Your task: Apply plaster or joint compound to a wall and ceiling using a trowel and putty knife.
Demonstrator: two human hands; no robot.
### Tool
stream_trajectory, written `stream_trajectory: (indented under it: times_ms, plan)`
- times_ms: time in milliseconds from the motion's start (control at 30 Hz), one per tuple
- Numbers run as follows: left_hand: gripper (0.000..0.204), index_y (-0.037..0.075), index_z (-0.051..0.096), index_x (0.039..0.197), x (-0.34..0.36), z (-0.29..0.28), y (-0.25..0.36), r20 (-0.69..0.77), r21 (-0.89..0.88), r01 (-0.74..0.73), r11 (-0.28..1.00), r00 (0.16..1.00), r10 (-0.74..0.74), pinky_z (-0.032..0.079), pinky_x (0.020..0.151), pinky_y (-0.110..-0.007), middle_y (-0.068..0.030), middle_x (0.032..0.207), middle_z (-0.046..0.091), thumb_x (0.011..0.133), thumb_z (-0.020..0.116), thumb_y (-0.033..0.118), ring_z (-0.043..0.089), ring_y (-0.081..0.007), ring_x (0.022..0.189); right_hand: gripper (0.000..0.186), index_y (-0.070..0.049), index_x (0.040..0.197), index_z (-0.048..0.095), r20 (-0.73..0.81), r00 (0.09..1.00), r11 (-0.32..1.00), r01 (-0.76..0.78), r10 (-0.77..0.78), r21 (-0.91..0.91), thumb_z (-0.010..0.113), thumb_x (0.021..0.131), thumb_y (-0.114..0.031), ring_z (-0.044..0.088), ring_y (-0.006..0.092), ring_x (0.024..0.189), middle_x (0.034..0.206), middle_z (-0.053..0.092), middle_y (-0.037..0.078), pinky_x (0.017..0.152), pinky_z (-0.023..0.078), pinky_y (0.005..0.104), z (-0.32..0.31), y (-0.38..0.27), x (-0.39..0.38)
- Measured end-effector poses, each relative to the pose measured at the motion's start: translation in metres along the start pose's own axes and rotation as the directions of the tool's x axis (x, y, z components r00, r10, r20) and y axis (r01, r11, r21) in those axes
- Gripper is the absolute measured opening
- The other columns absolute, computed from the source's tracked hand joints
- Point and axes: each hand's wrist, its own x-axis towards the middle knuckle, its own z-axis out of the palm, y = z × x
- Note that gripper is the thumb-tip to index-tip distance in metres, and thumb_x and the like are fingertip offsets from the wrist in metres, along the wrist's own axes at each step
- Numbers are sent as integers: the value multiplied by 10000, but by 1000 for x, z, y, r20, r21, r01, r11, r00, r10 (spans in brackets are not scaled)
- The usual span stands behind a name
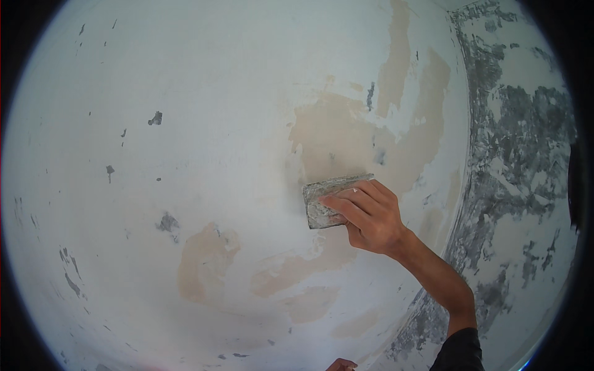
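Block point(318, 213), grey, roughly rectangular and crusted with pale residue, is held face-on to the broad whitish wall point(204, 142), right of its middle and well in from its right edge; the contact itself is hidden beneath the block. The right hand point(377, 219) grips it from its right end, back of the hand outward, with one finger laid across the block's outer face toward the left and others bent near its upper edge. Just above the block a large beige patch point(334, 133) spreads over the wall, one arm of it reaching right and upward toward the wall's right edge, and a separate beige strip point(394, 62) stands higher up, beside a small dark mark. Below the block, more beige smears point(303, 269) run toward the bottom, and a rounded beige patch point(201, 266) sits to the lower left, well apart from the hand. Scattered dark grey spots point(156, 117) dot the wall's left half, some small, some ragged. The right forearm point(442, 275) comes up from the lower right, out of a dark sleeve point(461, 352). A bit of the left hand point(341, 365) shows low down, in front of the wall; too little is visible to tell whether it is open or closed. Beyond the wall's right edge, an adjoining wall point(526, 142) is mottled in dark grey and white.
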Motion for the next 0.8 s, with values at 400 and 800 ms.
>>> stream_trajectory:
  times_ms: [400,800]
  plan:
    - [269,41,623,1159,-4,-2,-17,52,-38,-39,999,998,41,385,518,-250,-29,729,529,1044,529,265,490,-109,536,384,-59,1002,725,112,993,987,5,-24,160,714,649,90,591,200,732,882,702,45,632,462,315,-12,-14,-2]
    - [283,22,615,1164,7,5,-25,108,-71,-28,997,993,35,392,525,-263,-21,705,495,1041,534,264,470,-117,529,212,-37,1010,668,-225,929,928,-335,295,-165,739,811,-60,631,273,741,817,652,93,626,516,381,2,61,83]
